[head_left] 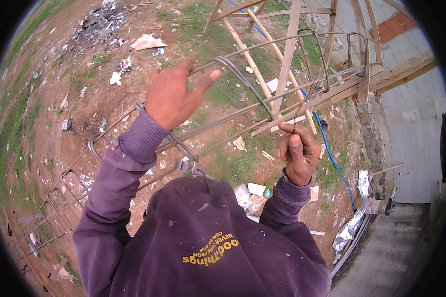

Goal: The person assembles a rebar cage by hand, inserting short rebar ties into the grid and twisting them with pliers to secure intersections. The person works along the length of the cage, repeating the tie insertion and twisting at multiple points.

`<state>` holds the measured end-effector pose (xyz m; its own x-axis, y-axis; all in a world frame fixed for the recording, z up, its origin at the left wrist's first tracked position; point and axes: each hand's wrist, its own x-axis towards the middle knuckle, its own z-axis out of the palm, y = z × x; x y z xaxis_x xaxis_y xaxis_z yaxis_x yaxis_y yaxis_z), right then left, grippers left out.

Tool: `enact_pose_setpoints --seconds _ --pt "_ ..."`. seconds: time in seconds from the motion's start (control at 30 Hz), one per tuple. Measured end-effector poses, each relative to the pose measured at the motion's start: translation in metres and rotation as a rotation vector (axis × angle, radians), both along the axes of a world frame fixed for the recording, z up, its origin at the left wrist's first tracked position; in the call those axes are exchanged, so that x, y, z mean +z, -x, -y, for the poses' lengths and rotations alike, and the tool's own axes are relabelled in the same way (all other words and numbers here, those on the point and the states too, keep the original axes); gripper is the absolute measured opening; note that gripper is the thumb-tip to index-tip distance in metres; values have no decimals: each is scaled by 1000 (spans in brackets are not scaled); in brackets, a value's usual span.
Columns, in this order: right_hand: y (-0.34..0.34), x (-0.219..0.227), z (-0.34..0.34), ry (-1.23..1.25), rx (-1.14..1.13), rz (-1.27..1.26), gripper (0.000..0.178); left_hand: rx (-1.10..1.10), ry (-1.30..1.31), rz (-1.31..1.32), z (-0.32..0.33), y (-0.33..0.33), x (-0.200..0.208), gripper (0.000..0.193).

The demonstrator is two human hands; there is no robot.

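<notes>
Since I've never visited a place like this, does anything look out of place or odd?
Yes: a pale, ragged scrap lies beyond the left hand, near a dark, untidy heap, and crumpled silver sheeting lies at lower right. They seem discarded rather than neatly laid out.

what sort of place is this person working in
Probably an outdoor building site: a steel rebar cage stretches across the view, rough timber framing stands beyond it, and patchy, litter-strewn dirt ground lies below.

rebar cage (249, 88) | greyish, long, open-framed | slanted | thin wire (295, 119) | dark, curved, near cage
</notes>
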<state>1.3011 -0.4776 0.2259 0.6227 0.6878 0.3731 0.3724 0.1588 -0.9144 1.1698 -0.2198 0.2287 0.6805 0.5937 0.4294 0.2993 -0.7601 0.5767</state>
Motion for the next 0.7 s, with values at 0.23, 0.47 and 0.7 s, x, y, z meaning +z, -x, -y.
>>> enact_pose_setpoints --seconds 0.23,0.47,0.7 --pt "-96 -12 27 -88 -171 -11 38 16 68 -61 12 -95 2 67" --pt "-103 -19 6 -91 -195 183 27 -89 154 69 -3 -111 -5 47" --pt "-93 -49 -30 70 -141 808 10 -204 117 85 -3 -95 -20 49"
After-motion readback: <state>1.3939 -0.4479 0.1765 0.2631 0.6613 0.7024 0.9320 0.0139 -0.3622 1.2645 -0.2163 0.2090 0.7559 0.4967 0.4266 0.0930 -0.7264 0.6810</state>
